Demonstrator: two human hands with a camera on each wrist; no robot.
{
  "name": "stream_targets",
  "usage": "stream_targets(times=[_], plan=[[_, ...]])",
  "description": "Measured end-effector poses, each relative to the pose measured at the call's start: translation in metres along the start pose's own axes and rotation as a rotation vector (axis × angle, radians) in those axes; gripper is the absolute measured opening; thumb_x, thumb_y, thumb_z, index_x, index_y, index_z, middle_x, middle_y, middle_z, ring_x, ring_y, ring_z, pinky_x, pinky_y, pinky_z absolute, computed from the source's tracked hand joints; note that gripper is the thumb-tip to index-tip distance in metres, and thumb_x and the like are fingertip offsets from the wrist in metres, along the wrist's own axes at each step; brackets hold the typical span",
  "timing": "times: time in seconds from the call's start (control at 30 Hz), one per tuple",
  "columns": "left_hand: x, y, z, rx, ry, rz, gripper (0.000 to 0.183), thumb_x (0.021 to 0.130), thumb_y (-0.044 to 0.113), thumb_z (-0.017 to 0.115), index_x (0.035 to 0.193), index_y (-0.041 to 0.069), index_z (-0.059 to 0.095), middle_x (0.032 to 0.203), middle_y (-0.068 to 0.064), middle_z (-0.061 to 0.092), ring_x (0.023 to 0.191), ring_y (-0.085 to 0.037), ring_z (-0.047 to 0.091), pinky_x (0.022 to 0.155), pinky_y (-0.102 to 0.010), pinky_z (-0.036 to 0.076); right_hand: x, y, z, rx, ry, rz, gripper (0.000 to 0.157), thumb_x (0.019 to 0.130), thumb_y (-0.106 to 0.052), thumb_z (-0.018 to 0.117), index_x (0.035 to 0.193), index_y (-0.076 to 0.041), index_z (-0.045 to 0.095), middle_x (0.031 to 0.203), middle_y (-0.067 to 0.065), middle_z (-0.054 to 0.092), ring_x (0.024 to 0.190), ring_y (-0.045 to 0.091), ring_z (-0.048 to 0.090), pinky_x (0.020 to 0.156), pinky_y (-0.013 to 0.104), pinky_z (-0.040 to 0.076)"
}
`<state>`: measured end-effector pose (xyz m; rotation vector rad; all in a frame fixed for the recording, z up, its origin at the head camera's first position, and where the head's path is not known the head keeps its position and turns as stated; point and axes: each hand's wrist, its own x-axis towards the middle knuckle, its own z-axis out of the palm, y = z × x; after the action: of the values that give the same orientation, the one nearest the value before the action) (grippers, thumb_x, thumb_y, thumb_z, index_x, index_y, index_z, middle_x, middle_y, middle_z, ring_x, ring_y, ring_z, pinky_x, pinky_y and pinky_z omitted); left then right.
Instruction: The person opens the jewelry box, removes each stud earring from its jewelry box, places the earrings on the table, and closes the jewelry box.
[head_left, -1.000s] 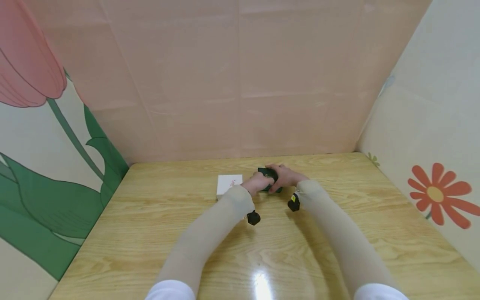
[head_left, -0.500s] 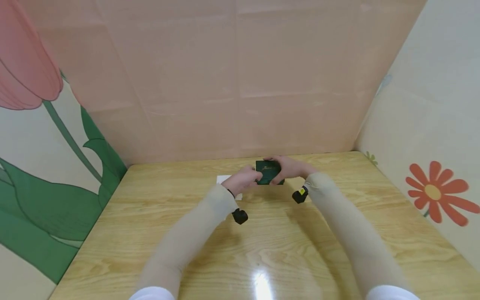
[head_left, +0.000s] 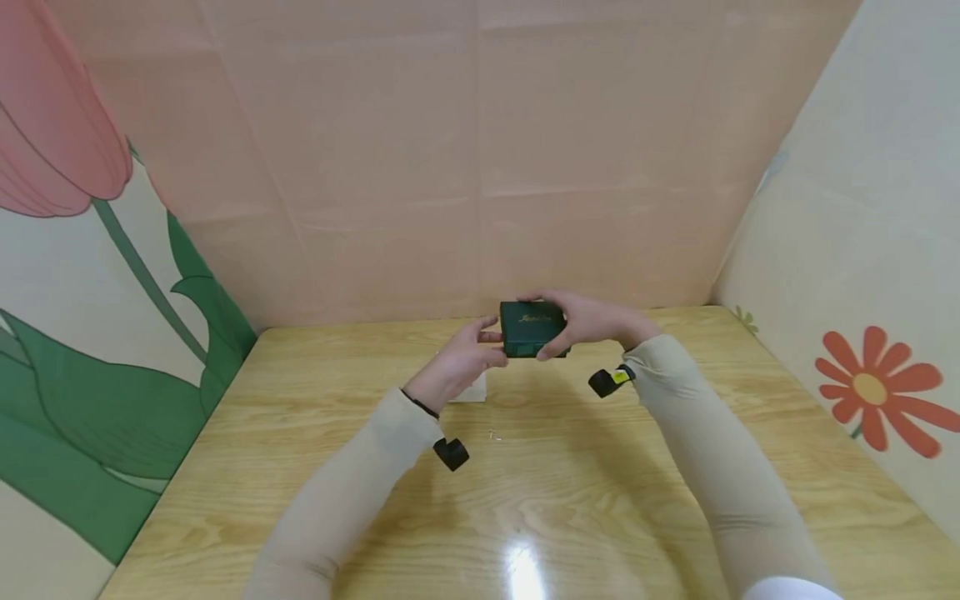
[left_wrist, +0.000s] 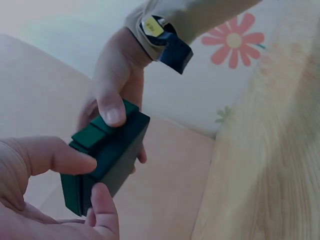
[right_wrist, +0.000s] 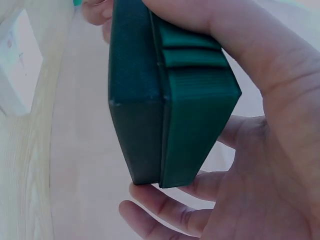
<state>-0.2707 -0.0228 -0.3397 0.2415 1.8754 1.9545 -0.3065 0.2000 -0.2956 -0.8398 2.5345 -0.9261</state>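
A small dark-green box (head_left: 531, 327) with gold script on its lid is held up above the far part of the table. My right hand (head_left: 600, 321) grips its right side, thumb on the near ribbed edge and fingers behind. My left hand (head_left: 465, 358) holds the box's left end; in the left wrist view its thumb (left_wrist: 75, 157) lies at the ribbed edge, with fingers on the other side. The right wrist view shows the seam between the box's two halves, pressed together. A white box (head_left: 472, 390) lies on the table, partly hidden behind my left hand.
The wood-grain table (head_left: 600, 517) runs back to a pink sheet-covered wall (head_left: 480, 167). Painted walls stand on both sides, with a red flower (head_left: 870, 389) at right. A tiny thin item or mark (head_left: 494, 435) shows on the table before the white box.
Both hands have raised the green box off the table and tilted its lid into view. My left hand has shifted left, its fingers spreading at the box's left end.
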Motion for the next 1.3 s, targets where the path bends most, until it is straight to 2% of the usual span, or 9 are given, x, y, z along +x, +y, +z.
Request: stream_targets(times=[0.3,0.4,0.57,0.8,0.97,1.07,1.3], plan=[[-0.001,-0.017,-0.005,-0.084,0.016,0.051,0.088,0.080,-0.018,0.064,0.152,0.014,0.024,0.118,-0.013,0.046,0.098,-0.022,0.049,0.088,-0.033,0.048,-0.001,-0.009,0.006,-0.012,-0.014,-0.052,0.094,0.070,-0.026,0.087,0.148,-0.013,0.036,0.141,0.012,0.044,0.116,0.030,0.047,0.093,0.042,0.044],[0.002,-0.024,-0.006,-0.096,0.014,0.053,0.090,0.079,-0.018,0.065,0.152,0.014,0.025,0.118,-0.013,0.047,0.099,-0.022,0.052,0.092,-0.035,0.048,0.001,-0.006,0.009,0.010,-0.033,-0.050,0.094,0.071,-0.025,0.087,0.148,-0.013,0.035,0.142,0.013,0.043,0.117,0.030,0.047,0.093,0.042,0.044],[0.005,-0.034,-0.009,-0.102,-0.027,0.044,0.092,0.078,-0.019,0.066,0.152,0.016,0.022,0.117,-0.013,0.049,0.099,-0.023,0.055,0.099,-0.041,0.045,0.004,0.003,0.015,0.035,-0.056,-0.047,0.092,0.071,-0.023,0.087,0.147,-0.013,0.035,0.142,0.014,0.042,0.117,0.030,0.047,0.093,0.041,0.044],[0.010,-0.047,-0.012,-0.146,-0.060,0.031,0.092,0.079,-0.020,0.064,0.152,0.015,0.021,0.122,-0.014,0.051,0.102,-0.023,0.057,0.090,-0.035,0.050,0.004,0.010,0.025,0.026,-0.050,-0.011,0.091,0.070,-0.027,0.087,0.145,-0.016,0.037,0.140,0.014,0.043,0.116,0.030,0.048,0.095,0.043,0.043],[0.010,-0.053,-0.015,-0.145,-0.067,-0.002,0.092,0.081,-0.016,0.064,0.153,0.017,0.018,0.129,-0.015,0.052,0.105,-0.022,0.058,0.094,-0.039,0.048,0.005,0.013,0.032,0.011,-0.059,-0.006,0.094,0.071,-0.028,0.087,0.147,-0.016,0.034,0.140,0.013,0.042,0.116,0.029,0.048,0.095,0.044,0.044],[0.010,-0.055,-0.016,-0.134,-0.068,-0.009,0.091,0.082,-0.015,0.064,0.153,0.018,0.018,0.129,-0.015,0.053,0.103,-0.021,0.060,0.092,-0.039,0.048,0.006,0.015,0.033,-0.007,-0.061,-0.007,0.095,0.072,-0.029,0.086,0.149,-0.015,0.032,0.141,0.013,0.041,0.115,0.029,0.048,0.094,0.043,0.044],[0.011,-0.053,-0.019,-0.171,-0.074,0.022,0.089,0.081,-0.017,0.063,0.152,0.017,0.020,0.123,-0.014,0.054,0.097,-0.020,0.061,0.083,-0.032,0.052,0.009,0.013,0.033,0.037,-0.050,-0.010,0.095,0.072,-0.023,0.086,0.149,-0.014,0.031,0.143,0.011,0.040,0.121,0.029,0.044,0.099,0.045,0.040]])
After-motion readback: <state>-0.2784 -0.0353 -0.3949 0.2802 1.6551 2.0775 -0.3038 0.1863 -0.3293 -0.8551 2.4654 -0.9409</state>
